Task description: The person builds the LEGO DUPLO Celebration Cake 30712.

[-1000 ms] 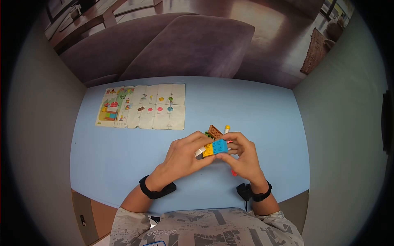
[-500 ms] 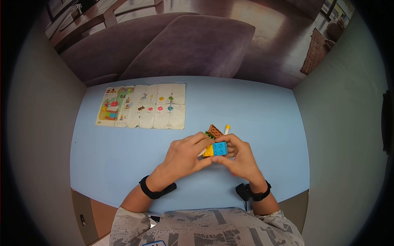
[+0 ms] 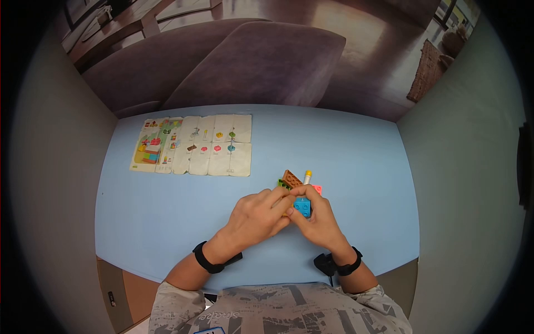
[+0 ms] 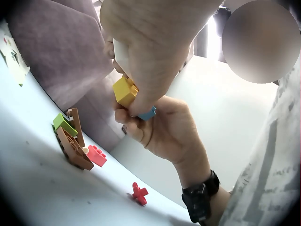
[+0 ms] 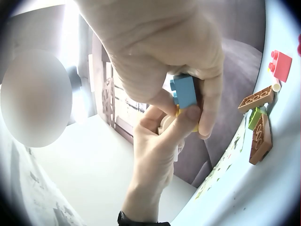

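Observation:
My left hand (image 3: pixel 253 214) and right hand (image 3: pixel 324 224) meet over the table, fingertips touching around a blue brick (image 3: pixel 302 208) and a yellow brick (image 4: pixel 124 92). The right fingers grip the blue one, studs toward the head camera. Left thumb and fingers pinch the yellow brick, mostly covered in the head view. In the right wrist view the left thumb lies across the blue brick's edge. A white piece (image 4: pixel 121 55) is tucked in the left hand, largely hidden by it. The two bricks sit side by side, with fingers over the place where they meet.
Beyond the hands lie brown bricks (image 5: pixel 260 140), a green brick (image 4: pixel 64 124), a white stick with a yellow end (image 3: pixel 307 177) and a pinkish-red brick (image 5: pixel 281 66). A small red piece (image 4: pixel 139 193) lies nearer me. An unfolded instruction sheet (image 3: pixel 239 158) is at the far left.
Left fingers have moved over the yellow brick, which is now mostly covered. The right hand has shifted slightly left, and the pinkish-red brick shows beyond it. The bricks stay held.

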A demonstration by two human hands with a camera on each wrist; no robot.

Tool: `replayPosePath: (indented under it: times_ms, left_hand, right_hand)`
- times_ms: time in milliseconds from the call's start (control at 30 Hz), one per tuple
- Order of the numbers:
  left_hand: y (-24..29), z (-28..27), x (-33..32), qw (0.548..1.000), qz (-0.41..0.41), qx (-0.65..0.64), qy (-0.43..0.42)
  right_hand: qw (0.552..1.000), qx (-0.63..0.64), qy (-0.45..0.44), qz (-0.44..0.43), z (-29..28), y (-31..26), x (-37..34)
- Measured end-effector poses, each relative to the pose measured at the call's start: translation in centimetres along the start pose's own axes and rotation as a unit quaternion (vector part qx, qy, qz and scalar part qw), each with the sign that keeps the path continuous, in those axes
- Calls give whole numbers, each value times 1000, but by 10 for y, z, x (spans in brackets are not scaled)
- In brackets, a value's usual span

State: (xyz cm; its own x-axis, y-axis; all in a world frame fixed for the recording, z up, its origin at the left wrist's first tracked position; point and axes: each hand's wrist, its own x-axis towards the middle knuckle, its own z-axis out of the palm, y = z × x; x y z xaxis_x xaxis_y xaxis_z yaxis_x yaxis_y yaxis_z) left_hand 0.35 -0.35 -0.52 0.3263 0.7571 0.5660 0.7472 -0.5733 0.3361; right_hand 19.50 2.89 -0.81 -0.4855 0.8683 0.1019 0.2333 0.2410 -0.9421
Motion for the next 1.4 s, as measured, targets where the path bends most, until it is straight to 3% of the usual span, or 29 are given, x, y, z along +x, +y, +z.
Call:
replayPosePath:
  times_ms: [100,400,500,633,767,1067,1267,1400]
  left_hand:
    - [0,-1,1,1000,-2,-10,-4]
    - [-1,-3,2,1000,-4,-29,-1]
    - [-12,-21,8,996,-73,-49,-12]
    - [-48,-6,-2,984,-168,43,-49]
    - [-65,16,-16,963,-221,48,-145]
    - [-71,20,-19,966,-190,26,-173]
    - [-47,10,-5,985,-142,43,-90]
    - [-19,11,0,981,-1,-34,-190]
  right_hand:
    - [999,-17,15,-41,2,8,0]
    - [1000,-17,0,4,-8,3,-2]
    - [992,107,56,30,-16,1,2]
    - [994,78,65,40,-31,7,5]
    - [994,80,48,48,-28,5,5]
    - [996,63,37,47,-27,5,6]
    - [995,67,68,35,-32,7,5]
    - [994,75,76,29,-36,12,4]
